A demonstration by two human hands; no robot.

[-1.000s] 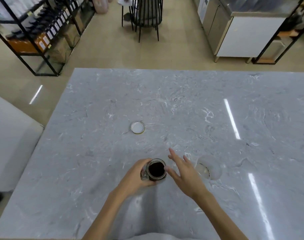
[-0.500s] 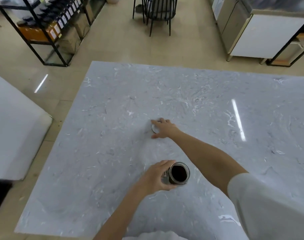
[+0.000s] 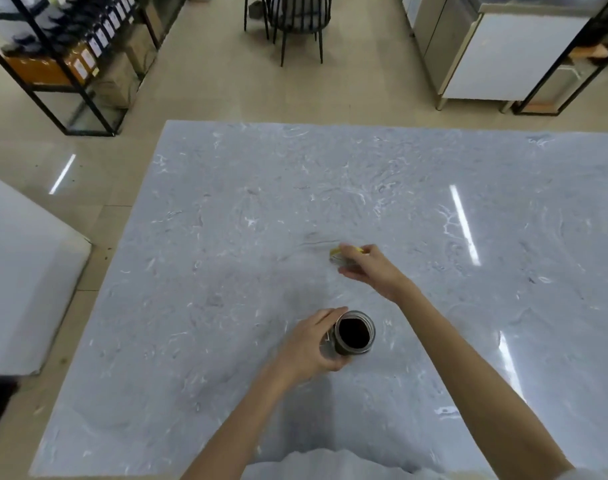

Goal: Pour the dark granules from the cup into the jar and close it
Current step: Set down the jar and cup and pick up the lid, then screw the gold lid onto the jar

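A glass jar [image 3: 354, 333] stands upright on the grey marble table [image 3: 226, 271], its mouth uncovered and dark granules showing inside. My left hand [image 3: 311, 348] is wrapped around the jar's left side. My right hand [image 3: 368, 270] hovers above the table beyond the jar, gripping the gold-rimmed lid [image 3: 337, 252], which is blurred and mostly hidden by the fingers. The cup is not in view.
Beyond the table's far edge stand a black wire chair [image 3: 292, 19], a black shelf rack with boxes [image 3: 63, 57] at the left and a steel and white cabinet [image 3: 503, 53] at the right. A white block [image 3: 21, 271] sits left of the table.
My right hand reached from beside the jar out to the lid on the table, closed on it and has lifted it back toward the jar. The left hand stayed on the jar.
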